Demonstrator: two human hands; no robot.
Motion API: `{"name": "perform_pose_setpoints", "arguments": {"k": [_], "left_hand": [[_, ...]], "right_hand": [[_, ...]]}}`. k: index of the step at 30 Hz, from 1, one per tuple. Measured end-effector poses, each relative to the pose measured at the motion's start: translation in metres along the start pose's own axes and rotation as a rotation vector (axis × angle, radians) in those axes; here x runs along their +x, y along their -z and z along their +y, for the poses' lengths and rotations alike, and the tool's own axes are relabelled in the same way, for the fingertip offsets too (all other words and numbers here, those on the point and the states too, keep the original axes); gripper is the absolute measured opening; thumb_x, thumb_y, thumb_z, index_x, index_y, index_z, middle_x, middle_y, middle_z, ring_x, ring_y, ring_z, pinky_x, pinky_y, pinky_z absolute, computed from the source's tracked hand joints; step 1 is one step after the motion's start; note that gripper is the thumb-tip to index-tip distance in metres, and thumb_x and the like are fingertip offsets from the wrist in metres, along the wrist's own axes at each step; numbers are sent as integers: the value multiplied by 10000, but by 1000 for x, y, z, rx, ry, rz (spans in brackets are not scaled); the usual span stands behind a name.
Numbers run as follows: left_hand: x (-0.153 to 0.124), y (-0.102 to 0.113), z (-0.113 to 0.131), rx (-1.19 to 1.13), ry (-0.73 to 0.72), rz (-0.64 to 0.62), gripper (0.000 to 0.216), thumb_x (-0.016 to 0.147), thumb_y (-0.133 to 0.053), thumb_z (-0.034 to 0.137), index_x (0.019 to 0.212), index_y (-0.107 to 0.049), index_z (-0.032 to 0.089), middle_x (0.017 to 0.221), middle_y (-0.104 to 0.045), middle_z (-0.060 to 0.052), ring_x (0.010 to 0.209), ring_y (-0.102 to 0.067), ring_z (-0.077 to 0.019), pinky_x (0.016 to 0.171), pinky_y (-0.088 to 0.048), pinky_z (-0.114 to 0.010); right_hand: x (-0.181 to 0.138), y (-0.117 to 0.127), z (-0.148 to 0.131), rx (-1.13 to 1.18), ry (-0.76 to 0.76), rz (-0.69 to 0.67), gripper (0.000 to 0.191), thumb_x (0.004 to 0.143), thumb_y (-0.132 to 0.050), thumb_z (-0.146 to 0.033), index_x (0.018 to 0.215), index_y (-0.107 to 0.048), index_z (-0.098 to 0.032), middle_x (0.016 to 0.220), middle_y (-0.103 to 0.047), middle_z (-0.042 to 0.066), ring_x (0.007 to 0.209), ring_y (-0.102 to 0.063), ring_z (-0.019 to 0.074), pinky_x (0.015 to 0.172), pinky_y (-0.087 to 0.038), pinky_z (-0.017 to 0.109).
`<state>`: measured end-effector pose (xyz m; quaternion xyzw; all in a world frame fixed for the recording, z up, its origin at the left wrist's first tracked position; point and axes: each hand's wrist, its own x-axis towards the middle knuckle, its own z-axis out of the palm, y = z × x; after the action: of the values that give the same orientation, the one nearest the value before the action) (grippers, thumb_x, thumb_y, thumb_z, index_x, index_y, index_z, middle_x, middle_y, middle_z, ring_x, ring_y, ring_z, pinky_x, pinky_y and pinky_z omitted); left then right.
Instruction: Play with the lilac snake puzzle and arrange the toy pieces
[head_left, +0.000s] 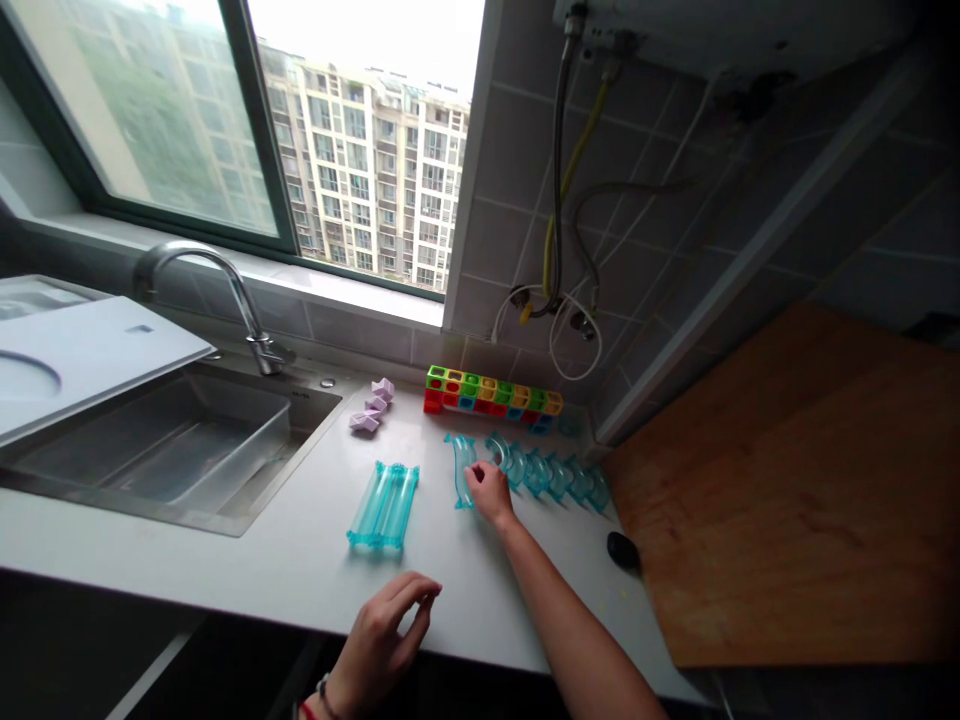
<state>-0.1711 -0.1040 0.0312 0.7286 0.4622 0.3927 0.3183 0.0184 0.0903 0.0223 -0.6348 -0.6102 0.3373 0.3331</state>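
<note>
One teal piece (460, 470), probably light and stiff, lies at my right hand (489, 490), fingers narrowed, grip unclear, its mid-edge best for pinching.

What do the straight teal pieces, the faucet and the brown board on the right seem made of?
Straight teal pieces: probably plastic, glossy; they look see-through. Faucet: likely chromed metal, with mirror-like reflections. Brown board: wood or wood-look laminate, fairly matte; grain shows, but which is unclear.
</note>
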Motion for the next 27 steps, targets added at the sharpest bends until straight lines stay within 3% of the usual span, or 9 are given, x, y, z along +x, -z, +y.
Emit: {"name": "perform_pose_setpoints", "arguments": {"k": [4, 8, 12, 15, 21, 27], "left_hand": [[13, -6, -1, -118, 159, -4, 221, 1011, -529, 340, 1138, -686, 250, 1119, -727, -94, 999, -709, -226, 841, -587, -346], [40, -18, -7, -373, 445, 75, 434, 954, -587, 502, 1259, -640, 199, 1340, -664, -164, 1197, -667, -282, 934, -586, -401], [64, -35, -1, -667, 639, -112, 613, 895, -637, 582, 1357, -604, 181, 1376, -656, -189, 1252, -652, -310, 892, -596, -380], [69, -47, 14, -713, 619, -192, 629, 845, -715, 558, 1338, -620, 179, 1369, -659, -184, 1136, -708, -305, 768, -607, -334], [55, -51, 51, -574, 484, -40, 641, 767, -813, 437, 1304, -617, 147, 1141, -714, -143, 838, -742, -230, 708, -627, -351], [37, -36, 74, -692, 407, -11, 523, 827, -786, 364, 1295, -622, 196, 1181, -678, -124, 943, -735, -236, 779, -642, -340]], "right_hand": [[-27, 14, 10, 331, 8, -41, 404, 934, -492, -573, 811, -578, -198, 778, -654, 41, 732, -628, 177, 726, -517, 287], [-73, 33, 20, 613, -20, -128, 468, 882, -538, -689, 842, -546, -223, 840, -652, 46, 704, -616, 174, 708, -544, 322], [-121, 47, 27, 795, -67, -206, 443, 874, -601, -673, 838, -537, -235, 844, -623, 29, 687, -584, 163, 704, -545, 333], [-147, 53, 30, 929, -112, -282, 394, 862, -674, -601, 817, -559, -226, 824, -612, 24, 703, -580, 162, 702, -531, 308], [-178, 65, 26, 961, -82, -322, 359, 843, -733, -556, 827, -618, -216, 771, -619, 25, 728, -613, 192, 718, -532, 326], [-199, 78, 17, 1068, -16, -184, 331, 888, -692, -564, 828, -589, -255, 714, -585, -7, 643, -593, 178, 743, -546, 372]]}}
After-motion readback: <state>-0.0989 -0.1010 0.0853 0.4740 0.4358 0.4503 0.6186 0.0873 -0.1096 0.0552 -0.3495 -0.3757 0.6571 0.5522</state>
